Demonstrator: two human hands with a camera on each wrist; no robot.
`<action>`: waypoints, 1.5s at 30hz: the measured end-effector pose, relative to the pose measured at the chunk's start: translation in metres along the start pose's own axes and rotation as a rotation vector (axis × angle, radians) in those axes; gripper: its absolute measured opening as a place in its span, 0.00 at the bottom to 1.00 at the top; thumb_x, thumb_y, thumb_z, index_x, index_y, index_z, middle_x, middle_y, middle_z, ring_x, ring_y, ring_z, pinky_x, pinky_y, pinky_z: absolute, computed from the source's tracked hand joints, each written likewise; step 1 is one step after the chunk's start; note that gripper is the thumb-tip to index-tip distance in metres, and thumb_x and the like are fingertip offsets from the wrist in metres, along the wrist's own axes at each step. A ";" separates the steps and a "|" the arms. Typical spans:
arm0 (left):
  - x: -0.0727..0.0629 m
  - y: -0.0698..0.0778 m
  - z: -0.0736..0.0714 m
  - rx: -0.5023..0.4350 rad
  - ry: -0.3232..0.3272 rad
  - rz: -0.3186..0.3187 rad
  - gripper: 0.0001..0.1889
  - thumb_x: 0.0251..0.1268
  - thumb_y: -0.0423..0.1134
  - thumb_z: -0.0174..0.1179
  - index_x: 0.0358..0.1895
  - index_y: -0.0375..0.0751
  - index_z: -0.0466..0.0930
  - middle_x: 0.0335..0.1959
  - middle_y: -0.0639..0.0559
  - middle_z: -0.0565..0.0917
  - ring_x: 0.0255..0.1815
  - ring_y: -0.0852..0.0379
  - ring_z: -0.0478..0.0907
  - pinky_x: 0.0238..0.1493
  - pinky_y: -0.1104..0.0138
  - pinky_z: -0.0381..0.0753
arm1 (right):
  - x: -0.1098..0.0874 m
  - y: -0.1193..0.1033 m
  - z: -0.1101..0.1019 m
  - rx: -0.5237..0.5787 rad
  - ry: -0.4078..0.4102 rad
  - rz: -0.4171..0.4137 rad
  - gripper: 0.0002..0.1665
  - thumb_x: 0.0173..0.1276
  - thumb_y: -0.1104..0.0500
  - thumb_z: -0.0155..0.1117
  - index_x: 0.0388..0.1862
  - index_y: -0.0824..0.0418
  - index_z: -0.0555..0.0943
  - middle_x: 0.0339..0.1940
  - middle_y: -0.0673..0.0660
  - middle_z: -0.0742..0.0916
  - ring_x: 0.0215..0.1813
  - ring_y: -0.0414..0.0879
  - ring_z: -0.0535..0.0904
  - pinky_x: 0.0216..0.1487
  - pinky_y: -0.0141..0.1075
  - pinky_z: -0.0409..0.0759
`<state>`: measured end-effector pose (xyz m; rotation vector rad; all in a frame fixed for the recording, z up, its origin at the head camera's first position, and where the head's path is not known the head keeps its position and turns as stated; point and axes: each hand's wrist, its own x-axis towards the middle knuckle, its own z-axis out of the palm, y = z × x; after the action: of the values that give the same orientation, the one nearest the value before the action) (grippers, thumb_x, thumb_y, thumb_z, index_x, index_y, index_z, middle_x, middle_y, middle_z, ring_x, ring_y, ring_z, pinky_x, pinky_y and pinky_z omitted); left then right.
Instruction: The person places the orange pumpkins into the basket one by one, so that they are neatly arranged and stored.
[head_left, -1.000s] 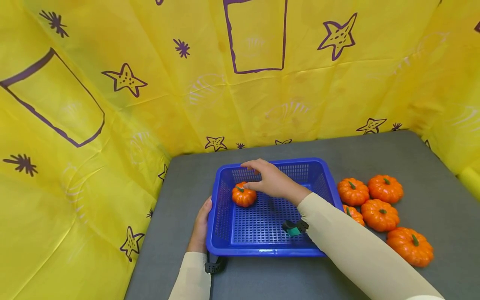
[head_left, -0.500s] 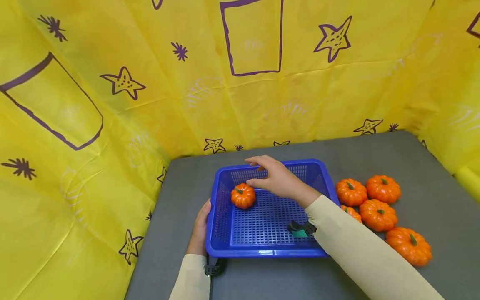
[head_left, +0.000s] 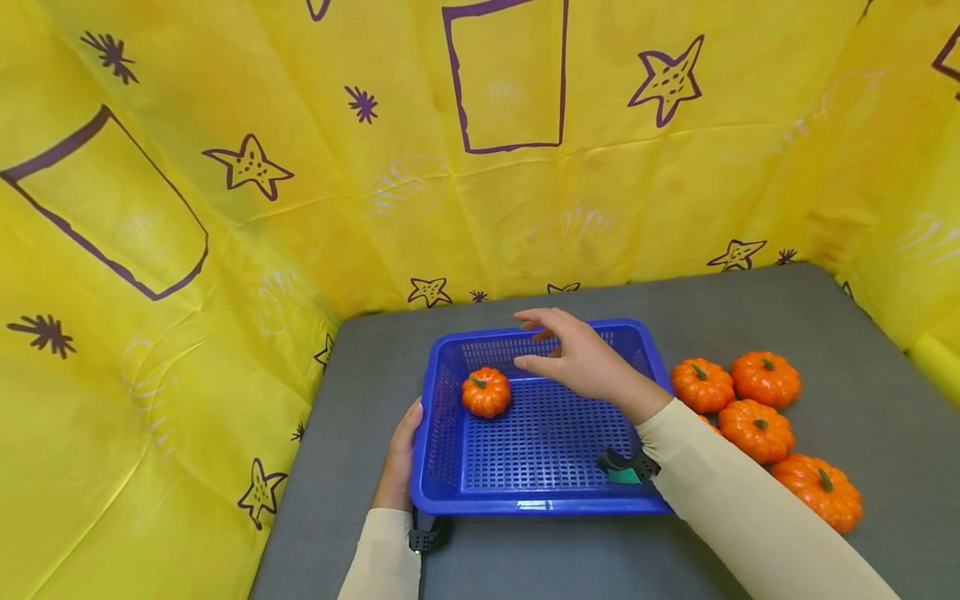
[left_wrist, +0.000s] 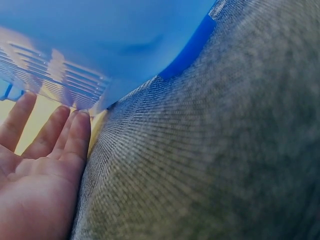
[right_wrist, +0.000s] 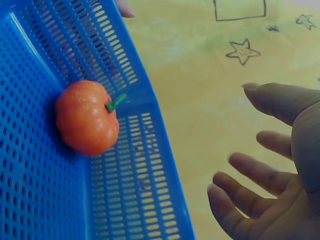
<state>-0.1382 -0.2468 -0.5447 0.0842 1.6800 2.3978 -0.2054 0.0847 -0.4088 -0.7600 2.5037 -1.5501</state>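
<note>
A blue plastic basket [head_left: 547,505] with slotted walls stands on the grey table. One small orange pumpkin [head_left: 486,392] with a green stem sits inside it, near the far left corner. My right hand [head_left: 577,358] hovers over the basket, right of that pumpkin and apart from it, fingers spread and holding nothing. Against the basket's left wall rests my left hand [head_left: 402,450]. The left wrist view shows its fingers [left_wrist: 75,135] nearly straight, with fingertips at the slotted side. In the right wrist view the pumpkin [right_wrist: 87,118] lies by the corner, stem toward the wall.
Several more orange pumpkins [head_left: 759,430] are grouped on the table to the right of the basket, one partly hidden behind the right sleeve [head_left: 750,508]. A yellow cloth [head_left: 510,200] with purple drawings hangs behind and beside the grey table [head_left: 337,392].
My right hand has let go of the pumpkin in the basket and moved up and to the right. The pumpkin stays in its corner; my left hand keeps its place.
</note>
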 end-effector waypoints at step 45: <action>0.001 -0.002 0.000 -0.007 0.010 -0.007 0.34 0.87 0.60 0.44 0.87 0.52 0.59 0.77 0.35 0.72 0.66 0.41 0.78 0.63 0.51 0.82 | -0.080 0.025 -0.072 -0.092 0.213 0.052 0.39 0.79 0.56 0.74 0.83 0.60 0.70 0.72 0.66 0.80 0.68 0.64 0.77 0.61 0.62 0.76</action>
<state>-0.1393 -0.2463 -0.5468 0.0646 1.6730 2.4033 -0.1694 0.1887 -0.4102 -0.5622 2.7378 -1.5859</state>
